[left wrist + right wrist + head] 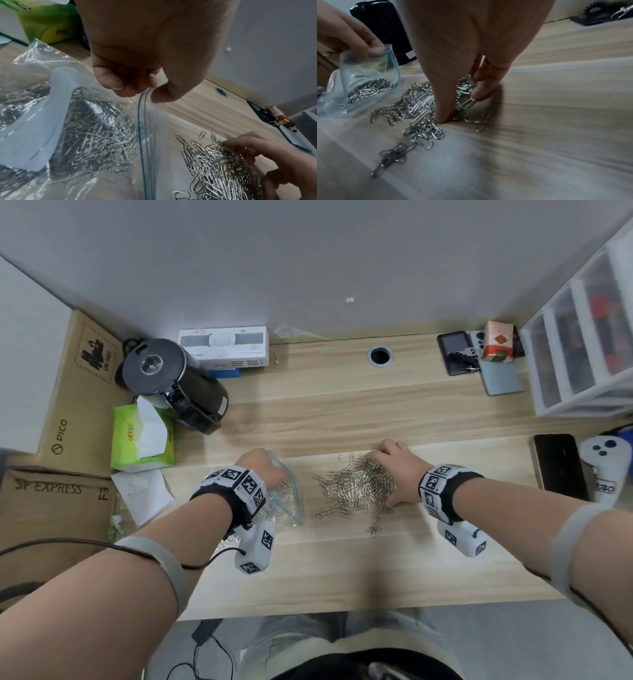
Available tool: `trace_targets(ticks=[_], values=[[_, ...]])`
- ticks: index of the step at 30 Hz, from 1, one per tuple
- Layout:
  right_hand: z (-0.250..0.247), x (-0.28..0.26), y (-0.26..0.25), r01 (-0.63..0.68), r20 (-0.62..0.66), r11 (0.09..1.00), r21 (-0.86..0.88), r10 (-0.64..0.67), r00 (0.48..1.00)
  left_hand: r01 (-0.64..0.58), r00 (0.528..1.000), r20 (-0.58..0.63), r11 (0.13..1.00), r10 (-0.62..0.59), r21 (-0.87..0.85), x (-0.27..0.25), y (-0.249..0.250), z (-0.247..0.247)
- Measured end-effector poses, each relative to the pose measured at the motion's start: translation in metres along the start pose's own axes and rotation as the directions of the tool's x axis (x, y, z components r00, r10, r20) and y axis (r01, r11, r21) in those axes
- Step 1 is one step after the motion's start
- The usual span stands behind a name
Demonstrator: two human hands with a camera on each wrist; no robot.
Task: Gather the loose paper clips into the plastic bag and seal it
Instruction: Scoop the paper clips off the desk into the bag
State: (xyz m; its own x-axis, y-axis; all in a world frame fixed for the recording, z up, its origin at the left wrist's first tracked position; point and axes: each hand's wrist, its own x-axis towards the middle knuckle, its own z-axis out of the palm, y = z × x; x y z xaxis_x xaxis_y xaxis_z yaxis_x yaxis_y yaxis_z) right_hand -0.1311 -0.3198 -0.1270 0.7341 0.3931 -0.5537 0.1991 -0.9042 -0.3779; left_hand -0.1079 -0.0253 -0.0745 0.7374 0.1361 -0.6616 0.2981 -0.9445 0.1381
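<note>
A clear zip bag (289,505) with a blue seal strip lies on the wooden desk (342,559), mouth facing right, with many silver clips inside (96,135). My left hand (262,465) pinches the bag's upper rim (145,97) between thumb and fingertips, lifting the mouth open (368,75). To its right, a heap of loose paper clips (352,491) spreads over the desk. My right hand (394,469) sits on the heap's far right side. Its thumb and curled fingers (481,92) close around a bunch of clips (419,100).
A black kettle (174,385) and a green tissue pack (142,436) stand behind and left of the bag. A dark phone (558,467) and a white controller (606,460) lie at the right. Plastic drawers (589,337) stand at the back right. Cardboard boxes (58,505) line the left edge.
</note>
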Motion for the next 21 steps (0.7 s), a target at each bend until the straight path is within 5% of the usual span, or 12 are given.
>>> trace_targets(ticks=[7,13,21], values=[[0.008,0.012,-0.024,0.013,-0.060,0.989,0.149,-0.004,0.998,-0.087,0.996,-0.013,0.994,0.086,-0.063,-0.005,-0.007,0.000],[0.001,0.007,-0.040,-0.082,-0.123,0.995,-0.054,0.075,0.990,-0.089,0.996,0.001,0.990,0.089,-0.113,-0.008,-0.015,-0.003],[0.015,0.015,-0.059,-0.109,-0.064,0.993,-0.036,0.107,0.992,-0.077,0.997,0.001,0.989,0.078,-0.123,-0.007,-0.015,0.003]])
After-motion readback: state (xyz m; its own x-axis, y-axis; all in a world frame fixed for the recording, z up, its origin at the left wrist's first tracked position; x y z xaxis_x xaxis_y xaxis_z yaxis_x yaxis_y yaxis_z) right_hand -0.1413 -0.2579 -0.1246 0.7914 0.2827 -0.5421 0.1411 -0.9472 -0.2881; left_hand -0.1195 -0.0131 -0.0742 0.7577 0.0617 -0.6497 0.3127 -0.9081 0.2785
